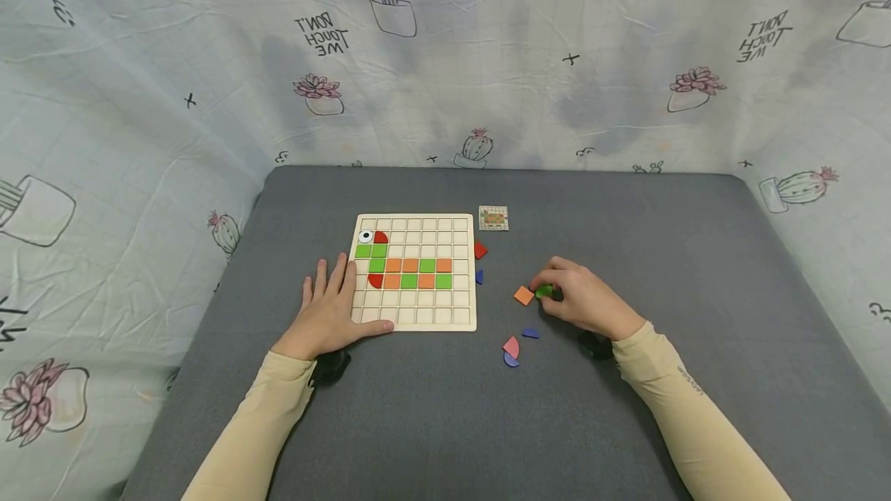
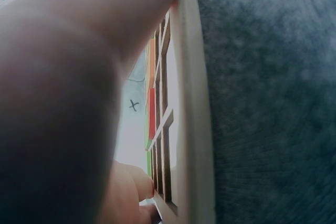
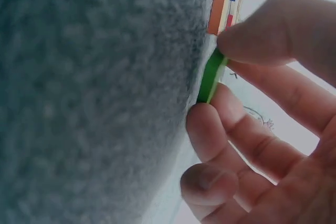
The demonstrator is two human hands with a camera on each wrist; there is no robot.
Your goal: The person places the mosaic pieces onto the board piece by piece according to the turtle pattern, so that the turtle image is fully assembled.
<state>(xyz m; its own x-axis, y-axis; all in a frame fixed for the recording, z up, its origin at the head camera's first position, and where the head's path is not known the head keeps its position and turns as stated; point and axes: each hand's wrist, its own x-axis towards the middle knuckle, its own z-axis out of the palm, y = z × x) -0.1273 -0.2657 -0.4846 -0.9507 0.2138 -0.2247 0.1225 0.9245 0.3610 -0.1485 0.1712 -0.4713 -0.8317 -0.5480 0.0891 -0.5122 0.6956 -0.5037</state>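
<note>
While the left hand lies spread wide against the left edge of the board | right hand dips low over the tabletop | pinching a green block

1. On the white cloth behind the table stands a printed phrase, "DON'T TOUCH ME", above the far edge, near the left corner. Its letters look reversed, and the last word resembles "WE".
2. The same words stand again on this cloth as a second phrase, above the far right corner, also reversed.
3. Beside the table's left edge, the cloth carries bigger dark letters, cut off and not readable.
4. A small cross sign, like "x", is printed above the far edge, right of its middle.
5. The right sleeve bears small lettering, too tiny for reading.
</note>
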